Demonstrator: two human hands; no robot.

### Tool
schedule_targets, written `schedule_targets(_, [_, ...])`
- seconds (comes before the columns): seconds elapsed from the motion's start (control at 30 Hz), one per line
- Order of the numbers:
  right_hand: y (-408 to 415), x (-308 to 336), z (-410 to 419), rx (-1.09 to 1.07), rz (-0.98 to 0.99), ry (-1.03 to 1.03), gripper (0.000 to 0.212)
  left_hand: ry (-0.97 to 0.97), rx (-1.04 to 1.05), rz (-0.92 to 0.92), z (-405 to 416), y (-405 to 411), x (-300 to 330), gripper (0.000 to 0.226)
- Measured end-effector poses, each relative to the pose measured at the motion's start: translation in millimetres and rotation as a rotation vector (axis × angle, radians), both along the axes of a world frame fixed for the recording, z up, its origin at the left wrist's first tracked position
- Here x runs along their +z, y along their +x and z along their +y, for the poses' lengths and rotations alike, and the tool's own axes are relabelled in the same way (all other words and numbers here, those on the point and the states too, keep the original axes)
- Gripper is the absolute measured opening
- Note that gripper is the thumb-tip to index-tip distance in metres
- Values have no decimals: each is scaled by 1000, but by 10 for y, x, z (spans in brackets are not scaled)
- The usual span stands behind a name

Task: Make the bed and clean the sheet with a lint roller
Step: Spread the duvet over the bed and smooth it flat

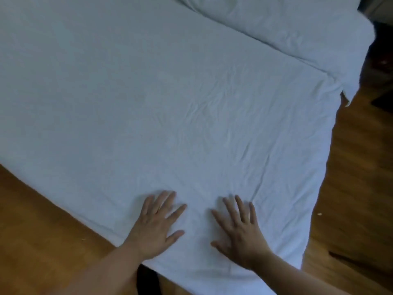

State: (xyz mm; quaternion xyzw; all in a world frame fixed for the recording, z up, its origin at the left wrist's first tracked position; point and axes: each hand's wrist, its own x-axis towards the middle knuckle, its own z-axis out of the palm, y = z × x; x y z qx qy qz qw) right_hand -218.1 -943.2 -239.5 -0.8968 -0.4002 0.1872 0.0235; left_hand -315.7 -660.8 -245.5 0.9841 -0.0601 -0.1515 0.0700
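Both hands down flat on the sheet (148, 92), near the corner of the bed closest to the camera. Left hand (156, 225) spread, fingers straight, palm pressed on the cloth right by the bed's near edge. Right hand (239, 229) likewise spread and flat, just beside the left, apart from it, nothing gripped or pinched by either. Looked like smoothing, judged from flat palms.

Just ahead of the fingertips: a patch of creases (214, 116), fine wrinkles running outward, not yet flattened. Left of the hands and further out: sheet lay fairly smooth and taut across the mattress. Sheet edge hung over the side to the right of the right hand, down toward the wooden floor (357, 167).

Far beyond the hands: folded duvet or pillow bulk (287, 28) across the top of the bed, couldn't tell which, somewhat rumpled.

No lint roller anywhere in view. Progress, as a judgement: sheet spread and mostly laid, smoothing partway, wrinkles left in the middle; far bedding possibly still to arrange; whole lint-rolling step apparently not begun.
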Motion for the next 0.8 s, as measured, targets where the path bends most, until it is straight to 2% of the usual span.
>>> schedule_targets(0.13, [652, -33, 865, -412, -63, 30, 81, 139, 138, -20, 681, 842, 16, 75])
schedule_targets(0.2, [834, -129, 1091, -490, -15, -39, 85, 172, 184, 51, 881, 943, -127, 78])
schedule_targets(0.27, [649, -267, 1128, -459, 28, -102, 89, 186, 156, 108, 957, 756, -289, 80])
schedule_targets(0.37, [-138, -372, 1024, -305, 7, -123, 89, 168, 64, 149, 943, 141, -371, 81])
schedule_targets(0.47, [-874, -302, 801, -184, 50, -90, 91, 121, -134, 129, 1016, -426, -237, 83])
schedule_targets(0.53, [-1065, -198, 735, -158, 48, -97, 90, 101, -243, 123, 1186, -475, -106, 79])
schedule_targets(0.63, [-685, -61, 1010, -258, -12, -33, 81, 92, -289, 40, 1559, 88, -14, 72])
schedule_targets(0.7, [-114, -44, 1395, -372, -88, -1, 79, 117, -248, -37, 1844, 693, -64, 72])
schedule_targets(0.8, [728, -142, 1990, -587, -102, -15, 80, 177, -216, -36, 2280, 1461, -186, 76])
